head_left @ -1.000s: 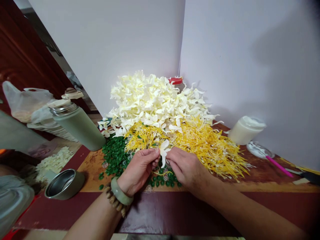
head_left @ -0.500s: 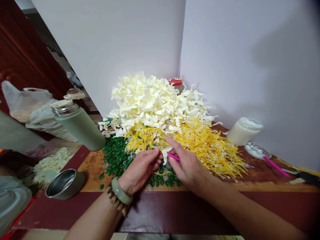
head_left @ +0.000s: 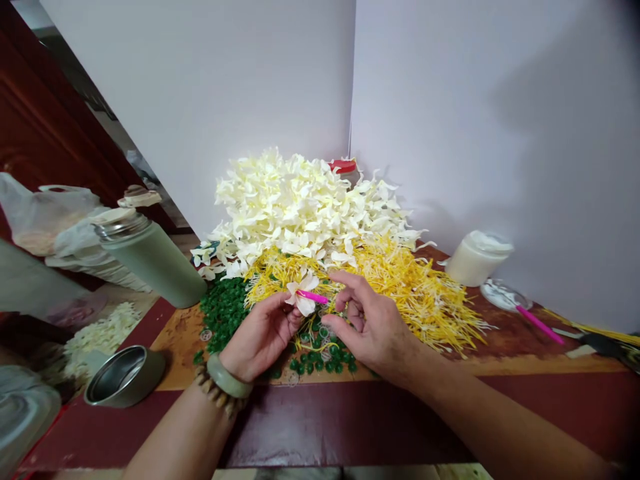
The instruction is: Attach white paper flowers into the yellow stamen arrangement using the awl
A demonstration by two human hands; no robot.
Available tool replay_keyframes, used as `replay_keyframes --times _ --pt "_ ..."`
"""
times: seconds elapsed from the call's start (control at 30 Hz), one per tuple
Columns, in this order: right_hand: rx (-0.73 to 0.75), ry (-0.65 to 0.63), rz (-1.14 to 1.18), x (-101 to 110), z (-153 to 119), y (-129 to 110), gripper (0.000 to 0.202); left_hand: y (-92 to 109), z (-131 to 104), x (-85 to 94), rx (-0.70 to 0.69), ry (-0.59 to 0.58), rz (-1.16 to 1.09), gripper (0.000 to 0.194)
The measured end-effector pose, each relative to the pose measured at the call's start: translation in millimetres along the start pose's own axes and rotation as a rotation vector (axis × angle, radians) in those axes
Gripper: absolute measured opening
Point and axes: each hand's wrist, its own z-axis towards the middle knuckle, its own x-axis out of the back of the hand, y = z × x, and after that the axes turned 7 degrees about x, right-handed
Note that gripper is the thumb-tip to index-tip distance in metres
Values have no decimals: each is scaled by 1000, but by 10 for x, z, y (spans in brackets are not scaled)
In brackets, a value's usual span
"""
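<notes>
My left hand (head_left: 264, 333), with a pale bangle and a beaded bracelet at the wrist, pinches a white artificial flower (head_left: 295, 300) between thumb and fingers. From the flower's centre a bright pink stick-like tool (head_left: 319, 298) juts to the right. Just right of its end is my right hand (head_left: 376, 328), open, index finger and thumb apart, with nothing visible in it. Beneath and behind the hands lie yellow-and-white stamen strands (head_left: 420, 300) and small green plastic pieces (head_left: 225, 310). A large heap of white petals (head_left: 300, 200) rises farther back.
A green thermos (head_left: 155, 260) stands at left, its metal cup (head_left: 125, 377) nearer me. At right are a white-filled jar (head_left: 479, 259), a small dish (head_left: 500, 295) of white paste, another pink tool (head_left: 540, 325) and dark-handled scissors (head_left: 603, 348). White boards rise behind.
My right hand has let go of the pink tool and opened. The flower has moved left and turned in my left hand, with the tool left sticking in its centre. The view has shifted slightly.
</notes>
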Motion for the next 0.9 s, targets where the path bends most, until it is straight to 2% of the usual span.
replay_keyframes --times 0.2,0.37,0.6,0.77,0.9 --pt "63 -30 -48 -27 -8 -48 42 -27 12 -11 11 -23 31 9" --pt "131 -89 -92 -27 8 -59 20 -55 20 -5 32 -54 60 8" --pt "227 -93 -152 -33 17 -24 23 -73 4 0 99 -78 72 10" --pt "203 -101 -96 -24 35 -43 23 -62 -7 1 69 -43 80 11" --pt "26 -48 -48 -56 29 -31 18 -65 -3 -1 60 -34 124 11"
